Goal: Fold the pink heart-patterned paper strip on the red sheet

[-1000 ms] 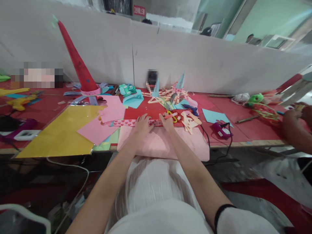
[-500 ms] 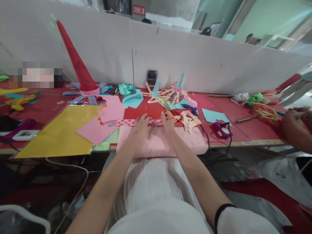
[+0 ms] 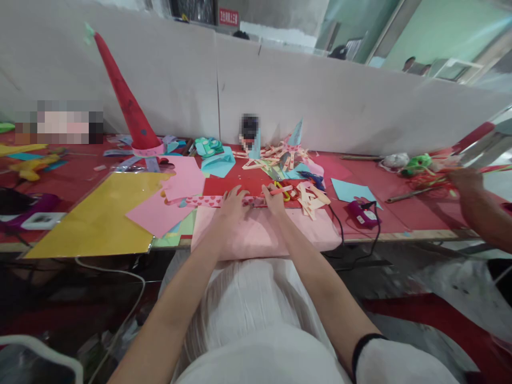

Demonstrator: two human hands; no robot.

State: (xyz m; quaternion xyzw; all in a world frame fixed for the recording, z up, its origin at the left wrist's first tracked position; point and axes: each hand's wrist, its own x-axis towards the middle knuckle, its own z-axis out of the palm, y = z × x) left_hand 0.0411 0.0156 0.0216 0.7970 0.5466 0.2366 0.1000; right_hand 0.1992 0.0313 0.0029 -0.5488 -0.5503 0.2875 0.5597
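Note:
A narrow strip with a pink heart pattern (image 3: pixel 204 201) lies across the edge of a red sheet (image 3: pixel 228 186). My left hand (image 3: pixel 235 202) rests on this strip with its fingers spread, pressing it down. Just to the right, my right hand (image 3: pixel 273 200) is closed around a slim pinkish-orange pen (image 3: pixel 284 190). Its tip is hidden by the fingers, close to the strip. Yellow-handled scissors (image 3: pixel 286 196) lie partly behind the pen. A pink padded cloth (image 3: pixel 260 229) covers the table edge under my wrists.
Pale cut-out pieces (image 3: pixel 313 200) and a purple box with a cable (image 3: pixel 364 213) lie to the right. Pink paper (image 3: pixel 186 178) and a yellow sheet (image 3: pixel 108 218) are left. A tall red cone (image 3: pixel 130 106) stands behind. A co-worker's hand (image 3: pixel 466 184) is over tangled strings.
My right hand has shifted slightly left with the pen, and more of the yellow scissors handle shows. At right, the co-worker's hand has reached left onto the strings. My left hand stays put.

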